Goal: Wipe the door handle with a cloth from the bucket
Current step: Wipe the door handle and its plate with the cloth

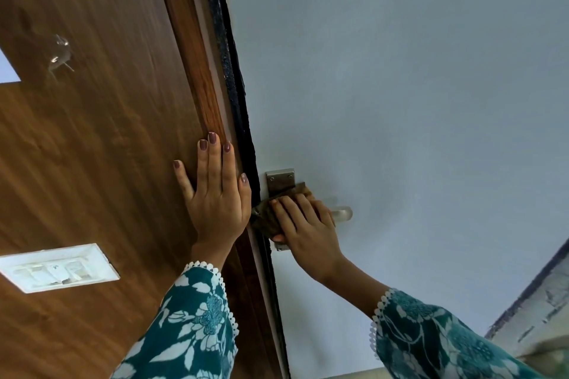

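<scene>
Left hand: flat, fingers spread, palm pressed on the brown wood panel next to the dark edge strip; it grips nothing.
Right hand: fingers laid together over the cloth, thumb below it, pressing the cloth against the handle.
Cloth: brown, crumpled, bunched between the right hand and the handle, just beside the left hand's heel.
Handle: metal lever on the pale blue door; only its rounded tip shows past the right hand's knuckles.
Plate: steel, with two screws at the top; its lower end peeks out beneath the hand.
Sleeves: teal with white flowers and a scalloped white cuff, on both arms.
Switch: white, set in the wood panel, well left of the hands.
Hook: small and metal, high on the panel, blurred.
</scene>
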Motion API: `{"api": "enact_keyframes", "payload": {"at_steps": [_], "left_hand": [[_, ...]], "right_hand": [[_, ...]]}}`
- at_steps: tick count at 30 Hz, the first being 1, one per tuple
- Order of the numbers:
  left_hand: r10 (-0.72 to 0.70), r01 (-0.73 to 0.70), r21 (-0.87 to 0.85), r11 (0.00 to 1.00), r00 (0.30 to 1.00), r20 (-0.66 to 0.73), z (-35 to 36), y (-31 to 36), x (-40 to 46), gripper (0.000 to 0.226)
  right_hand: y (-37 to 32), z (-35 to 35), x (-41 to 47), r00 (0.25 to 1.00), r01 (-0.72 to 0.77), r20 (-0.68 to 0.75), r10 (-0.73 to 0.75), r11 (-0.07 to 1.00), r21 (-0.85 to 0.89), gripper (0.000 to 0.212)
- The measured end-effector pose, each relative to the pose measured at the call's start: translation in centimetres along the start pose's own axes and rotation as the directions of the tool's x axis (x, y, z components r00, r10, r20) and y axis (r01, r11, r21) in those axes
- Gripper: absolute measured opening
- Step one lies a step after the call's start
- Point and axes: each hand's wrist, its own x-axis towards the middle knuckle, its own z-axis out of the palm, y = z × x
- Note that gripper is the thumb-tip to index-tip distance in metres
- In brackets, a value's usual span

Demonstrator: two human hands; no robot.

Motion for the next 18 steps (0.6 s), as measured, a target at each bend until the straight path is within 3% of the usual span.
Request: {"api": "enact_keyframes", "payload": {"at_steps": [3,7,14,18], "left_hand": [[0.020,-0.020,-0.013,1.000,1.000,-0.014,0.0,-0.1,-0.1,0.060],[0.014,-0.015,-0.019,1.000,0.999,-0.033,0.1,0.1,0.0,0.061],[0.017,-0.017,0.001,1.000,0.999,-0.039,0.4,0.2,-0.2,0.062],[0.026,-0.026,0.003,1.000,0.999,-0.029,0.3,0.0,-0.3,0.061]], "right_hand": [[1.9,-0.4,-0.1,0.997,0.060,-0.058,-0.060,0.998,0.007,0.040],[3.7,-0.9,-0.6,0.996,0.085,-0.028,-0.084,0.996,0.010,0.041],[-0.6,0.1,0.4,0.998,0.053,-0.021,-0.054,0.998,-0.027,0.040],[0.2,-0.3,0.3,0.998,0.057,-0.039,-0.057,0.998,0.001,0.040]]}}
